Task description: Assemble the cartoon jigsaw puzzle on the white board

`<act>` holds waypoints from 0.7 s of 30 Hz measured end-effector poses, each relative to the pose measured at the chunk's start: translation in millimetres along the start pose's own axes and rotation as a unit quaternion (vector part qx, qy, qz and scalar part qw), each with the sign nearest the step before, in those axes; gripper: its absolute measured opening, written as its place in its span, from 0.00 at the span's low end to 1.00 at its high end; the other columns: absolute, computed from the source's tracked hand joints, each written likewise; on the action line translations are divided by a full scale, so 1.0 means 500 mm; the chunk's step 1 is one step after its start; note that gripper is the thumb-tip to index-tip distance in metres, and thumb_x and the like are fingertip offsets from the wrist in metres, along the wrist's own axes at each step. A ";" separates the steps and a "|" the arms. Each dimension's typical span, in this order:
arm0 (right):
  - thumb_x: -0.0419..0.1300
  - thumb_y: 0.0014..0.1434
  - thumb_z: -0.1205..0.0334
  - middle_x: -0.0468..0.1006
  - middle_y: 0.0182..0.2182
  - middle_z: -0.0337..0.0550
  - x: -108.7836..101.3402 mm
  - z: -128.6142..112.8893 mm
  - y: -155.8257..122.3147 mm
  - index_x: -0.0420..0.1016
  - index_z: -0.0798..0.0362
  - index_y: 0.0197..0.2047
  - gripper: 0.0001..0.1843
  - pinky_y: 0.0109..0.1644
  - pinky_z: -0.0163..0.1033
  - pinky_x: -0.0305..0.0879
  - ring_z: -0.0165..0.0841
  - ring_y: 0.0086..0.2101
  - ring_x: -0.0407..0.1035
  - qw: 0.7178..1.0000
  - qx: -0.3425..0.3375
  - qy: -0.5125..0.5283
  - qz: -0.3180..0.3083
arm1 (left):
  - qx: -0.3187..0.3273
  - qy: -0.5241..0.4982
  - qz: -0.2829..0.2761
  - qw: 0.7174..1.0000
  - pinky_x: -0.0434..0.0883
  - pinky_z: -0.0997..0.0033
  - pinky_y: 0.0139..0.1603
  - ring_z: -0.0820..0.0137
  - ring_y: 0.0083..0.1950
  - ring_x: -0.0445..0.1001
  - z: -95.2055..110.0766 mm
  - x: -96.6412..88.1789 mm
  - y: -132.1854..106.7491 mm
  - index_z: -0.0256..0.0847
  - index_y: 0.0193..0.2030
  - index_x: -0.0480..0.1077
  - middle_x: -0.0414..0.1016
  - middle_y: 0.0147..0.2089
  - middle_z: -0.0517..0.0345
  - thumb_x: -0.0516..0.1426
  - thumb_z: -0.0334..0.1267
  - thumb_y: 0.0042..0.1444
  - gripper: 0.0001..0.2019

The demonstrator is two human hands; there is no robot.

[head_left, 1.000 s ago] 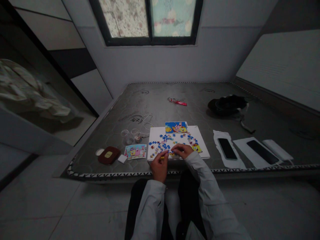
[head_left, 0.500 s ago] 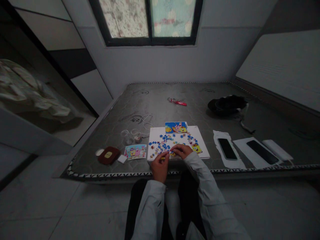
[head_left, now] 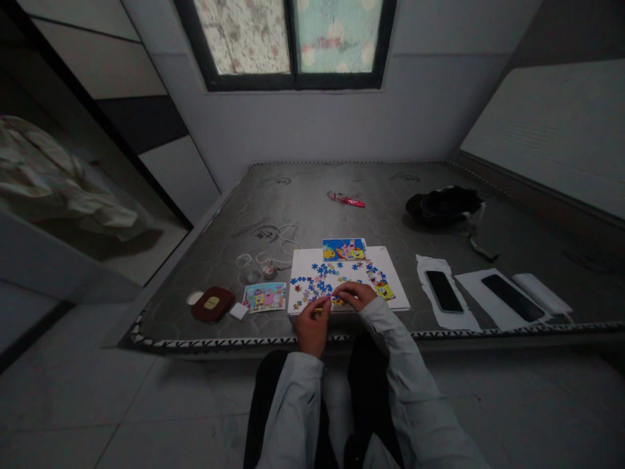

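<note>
Loose jigsaw puzzle pieces (head_left: 319,285), mostly blue, lie scattered over a white board (head_left: 398,286). On the board's right side, several pieces are joined into a strip with a yellow cartoon figure (head_left: 384,290). My left hand (head_left: 313,326) is at the board's front edge with its fingertips pinched together; whatever is between them is too small to make out. Close beside it, my right hand (head_left: 355,295) hovers low over the board, thumb and fingers pinched on what seems a small puzzle piece. A cartoon picture card (head_left: 344,249) lies at the board's far edge.
Left of the board lie a second picture card (head_left: 265,297), a white square (head_left: 239,311), a brown box (head_left: 213,304) and clear plastic cups (head_left: 248,267). To the right are a phone (head_left: 443,291) on white paper and a dark slab (head_left: 512,297). A black cap (head_left: 443,205) lies farther back.
Almost nothing differs. Both hands stay at the same place over the board's front edge, with only a slight shift of the fingers.
</note>
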State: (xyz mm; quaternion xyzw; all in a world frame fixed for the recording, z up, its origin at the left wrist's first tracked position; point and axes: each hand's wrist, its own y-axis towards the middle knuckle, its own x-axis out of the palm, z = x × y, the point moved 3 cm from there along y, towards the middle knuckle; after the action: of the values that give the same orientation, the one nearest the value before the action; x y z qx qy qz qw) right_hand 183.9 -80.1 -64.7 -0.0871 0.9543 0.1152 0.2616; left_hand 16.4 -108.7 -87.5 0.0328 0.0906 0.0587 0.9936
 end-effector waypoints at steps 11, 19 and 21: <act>0.57 0.55 0.63 0.83 0.32 0.40 -0.091 0.081 -0.029 0.80 0.50 0.42 0.14 0.40 0.37 0.71 0.33 0.33 0.76 0.954 0.177 -0.102 0.218 | 0.002 0.031 0.014 0.999 0.61 0.77 0.25 0.77 0.24 0.64 -0.004 -0.009 -0.001 0.40 0.44 0.79 0.80 0.35 0.56 0.59 0.48 0.56 0.17; 0.61 0.47 0.64 0.81 0.26 0.37 -0.084 0.067 -0.031 0.79 0.51 0.36 0.11 0.35 0.33 0.69 0.30 0.27 0.74 0.933 0.238 -0.107 0.249 | 0.005 0.026 0.018 0.999 0.58 0.79 0.22 0.78 0.22 0.61 -0.004 -0.005 -0.001 0.39 0.44 0.79 0.79 0.34 0.56 0.59 0.48 0.55 0.17; 0.61 0.47 0.63 0.80 0.25 0.36 -0.084 0.067 -0.031 0.79 0.50 0.36 0.11 0.34 0.33 0.69 0.30 0.26 0.73 0.934 0.234 -0.118 0.243 | 0.004 0.027 0.016 1.000 0.58 0.79 0.22 0.79 0.22 0.62 -0.006 -0.006 -0.002 0.39 0.44 0.79 0.79 0.35 0.55 0.59 0.48 0.56 0.17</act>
State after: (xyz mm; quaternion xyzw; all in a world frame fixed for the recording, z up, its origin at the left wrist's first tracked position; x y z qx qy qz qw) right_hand 239.1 -81.8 -73.5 0.2254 0.9086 -0.0421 0.3491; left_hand 13.2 -109.8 -89.8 0.0368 0.1167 0.0752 0.9896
